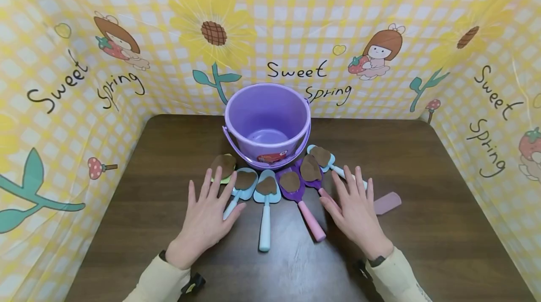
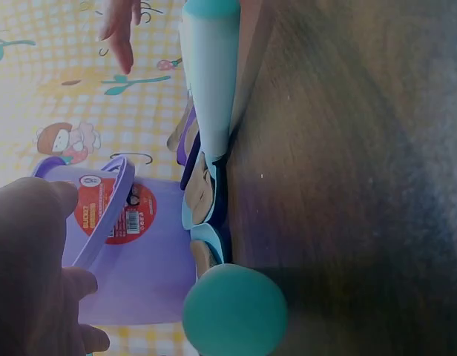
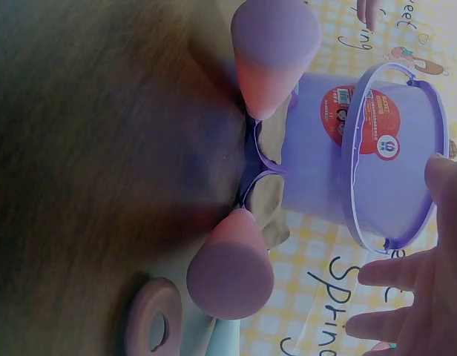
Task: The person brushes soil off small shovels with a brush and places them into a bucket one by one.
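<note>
Several toy shovels fan out on the table, each bearing a brown lump on its blade. In the middle lie a light-blue shovel [image 1: 265, 227] and a purple shovel with a pink handle [image 1: 312, 221]. My left hand [image 1: 207, 215], fingers spread, hovers holding nothing over a light-blue shovel [image 1: 244, 187] and a green-edged one [image 1: 223, 166]. Also empty and spread, my right hand [image 1: 357, 212] hovers near a second purple shovel [image 1: 311, 170] and a light-blue one [image 1: 323, 156], partly covering their handles. Behind the blades stands a purple bucket [image 1: 267, 114], its handle lowered forward.
A flat pink piece [image 1: 387, 203] shows past my right hand, partly hidden; in the right wrist view a pink end with a hole [image 3: 153, 317] appears. Yellow checked cloth [image 1: 279, 20] walls the back and sides of the dark wooden table [image 1: 422, 255].
</note>
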The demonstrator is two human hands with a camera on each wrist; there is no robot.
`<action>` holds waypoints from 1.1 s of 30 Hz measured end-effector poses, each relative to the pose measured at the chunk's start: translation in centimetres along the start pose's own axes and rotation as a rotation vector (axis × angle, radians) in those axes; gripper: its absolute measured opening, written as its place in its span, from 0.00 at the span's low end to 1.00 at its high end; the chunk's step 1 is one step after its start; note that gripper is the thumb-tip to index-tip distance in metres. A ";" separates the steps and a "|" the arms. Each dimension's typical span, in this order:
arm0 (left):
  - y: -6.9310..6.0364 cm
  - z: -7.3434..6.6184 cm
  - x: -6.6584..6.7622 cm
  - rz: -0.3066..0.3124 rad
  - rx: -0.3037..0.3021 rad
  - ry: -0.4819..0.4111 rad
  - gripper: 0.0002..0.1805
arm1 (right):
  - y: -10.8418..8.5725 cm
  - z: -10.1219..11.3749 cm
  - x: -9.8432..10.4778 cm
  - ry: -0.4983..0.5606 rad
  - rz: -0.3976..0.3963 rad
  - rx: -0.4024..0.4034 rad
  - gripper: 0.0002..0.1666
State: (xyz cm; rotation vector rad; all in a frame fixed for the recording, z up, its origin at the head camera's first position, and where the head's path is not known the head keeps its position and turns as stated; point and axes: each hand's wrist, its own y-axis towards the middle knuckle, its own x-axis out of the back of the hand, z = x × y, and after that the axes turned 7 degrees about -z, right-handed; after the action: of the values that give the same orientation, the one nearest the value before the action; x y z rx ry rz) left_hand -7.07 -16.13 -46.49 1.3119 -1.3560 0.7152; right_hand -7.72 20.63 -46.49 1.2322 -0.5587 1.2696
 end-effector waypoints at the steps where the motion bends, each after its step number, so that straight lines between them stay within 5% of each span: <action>1: 0.0 0.0 0.0 0.000 0.000 0.002 0.43 | 0.0 0.0 0.0 0.001 0.003 -0.002 0.40; 11: 0.3 0.3 0.2 0.017 0.000 -0.043 0.41 | 0.5 -0.2 0.1 0.040 -0.033 0.005 0.36; 19: 0.3 0.5 0.1 -0.180 -0.053 -0.097 0.22 | 0.7 -1.0 1.5 0.038 -0.089 0.023 0.19; 23: 0.4 0.5 0.3 -0.188 -0.055 -0.087 0.19 | 1.0 -2.2 2.8 0.001 -0.084 -0.006 0.11; 30: 0.3 0.5 0.4 -0.133 -0.014 -0.083 0.17 | 0.6 -4.4 5.4 -0.058 0.120 -0.211 0.09; 33: 0.2 0.4 0.4 -0.123 -0.010 -0.078 0.16 | 0.1 -4.9 5.4 -0.060 0.213 -0.233 0.11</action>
State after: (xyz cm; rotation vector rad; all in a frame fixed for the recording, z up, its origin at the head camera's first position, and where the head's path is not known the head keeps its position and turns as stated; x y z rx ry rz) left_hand -7.26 -16.62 -46.14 1.4142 -1.3261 0.5782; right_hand -7.70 27.19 -43.36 1.0384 -0.8753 1.3050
